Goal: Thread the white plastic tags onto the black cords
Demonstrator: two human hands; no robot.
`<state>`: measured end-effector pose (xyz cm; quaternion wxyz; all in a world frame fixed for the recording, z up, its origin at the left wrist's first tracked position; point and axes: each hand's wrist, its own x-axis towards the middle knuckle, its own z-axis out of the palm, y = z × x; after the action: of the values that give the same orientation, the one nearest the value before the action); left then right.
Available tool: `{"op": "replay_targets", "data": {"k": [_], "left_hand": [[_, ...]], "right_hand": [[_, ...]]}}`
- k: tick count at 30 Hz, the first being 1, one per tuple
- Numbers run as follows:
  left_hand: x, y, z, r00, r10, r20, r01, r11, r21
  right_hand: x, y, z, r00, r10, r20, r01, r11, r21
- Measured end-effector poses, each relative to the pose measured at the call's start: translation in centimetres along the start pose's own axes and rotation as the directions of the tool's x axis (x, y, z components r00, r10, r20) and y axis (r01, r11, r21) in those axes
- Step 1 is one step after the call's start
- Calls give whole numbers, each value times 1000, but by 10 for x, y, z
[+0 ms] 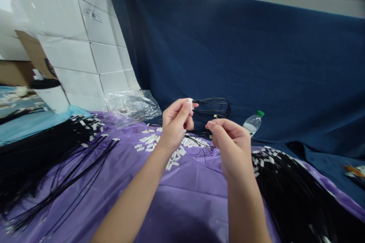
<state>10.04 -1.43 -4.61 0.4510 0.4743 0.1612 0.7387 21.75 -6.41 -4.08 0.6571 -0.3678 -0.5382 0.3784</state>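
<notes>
We grasp a small white connector (190, 104) between thumb and fingers in the grip of our left hand (174, 124); thin black wires (212, 100) run from it, looping to the right of that grip. Our right hand (232, 136) has thumb and forefinger pinched together; we cannot tell whether anything is caught between them. Below the left grip, our wrist partly hides a scatter of loose white pieces (178, 155) on a smooth purple sheet (188, 201). Just beyond the right grip, our knuckles partly cover a clear bottle (253, 123) with a green cap. Thick sheaves of white-tipped black wire lie to either side: the right bundle (293, 193) and the left bundle (40, 152). Left of the grips, a crinkled clear plastic bag (134, 106) sits before stacked white boxes (74, 53), one bearing printing (94, 15) too small to read. Behind both grips hangs a dark blue cloth (245, 45).
</notes>
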Motion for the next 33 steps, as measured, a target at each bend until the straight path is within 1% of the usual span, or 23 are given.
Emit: {"op": "replay_targets", "data": {"k": [5, 11, 12, 14, 17, 18, 20, 23, 27, 28, 30, 32, 33], "left_hand": [[-1, -5, -1, 998, 44, 40, -44, 999, 13], [-2, -6, -1, 997, 52, 58, -51, 999, -8], [-2, -6, -1, 997, 53, 59, -52, 999, -5], [-2, -7, -1, 997, 51, 55, -51, 999, 1], [-3, -8, 0, 998, 34, 44, -34, 999, 10], [-4, -8, 0, 999, 27, 39, -27, 1000, 11], [-5, -8, 2, 1000, 12, 23, -13, 1000, 16], [-7, -6, 3, 1000, 3, 1, -3, 1000, 30], [-7, -4, 4, 1000, 1, -5, -1, 999, 40], [-7, -3, 4, 1000, -3, -6, 3, 999, 40], [-7, -2, 4, 1000, -9, 1, 9, 999, 32], [-7, -1, 4, 1000, -6, 11, 5, 1000, 17], [-7, 0, 4, 1000, 0, 15, 0, 1000, 9]], "right_hand": [[2, 2, 1, 996, 64, -54, -59, 994, 95], [1, -1, 4, 993, 90, -77, -83, 993, 89], [1, -2, 4, 991, 114, -65, -107, 989, 106], [1, -5, 4, 982, 187, -1, -184, 969, 167], [1, -10, 4, 949, 295, 108, -313, 911, 267], [1, -11, 4, 941, 317, 119, -338, 895, 292], [2, -11, 5, 938, 331, 102, -346, 883, 319], [2, -7, 5, 955, 293, 39, -292, 914, 283], [1, -3, 6, 980, 193, -43, -184, 969, 165], [1, -2, 7, 987, 146, -72, -137, 983, 122], [-1, -2, 9, 993, 15, -116, -13, 1000, 18], [-3, -2, 12, 988, -104, -111, 97, 993, -66], [-4, -2, 13, 984, -143, -103, 134, 987, -90]]}}
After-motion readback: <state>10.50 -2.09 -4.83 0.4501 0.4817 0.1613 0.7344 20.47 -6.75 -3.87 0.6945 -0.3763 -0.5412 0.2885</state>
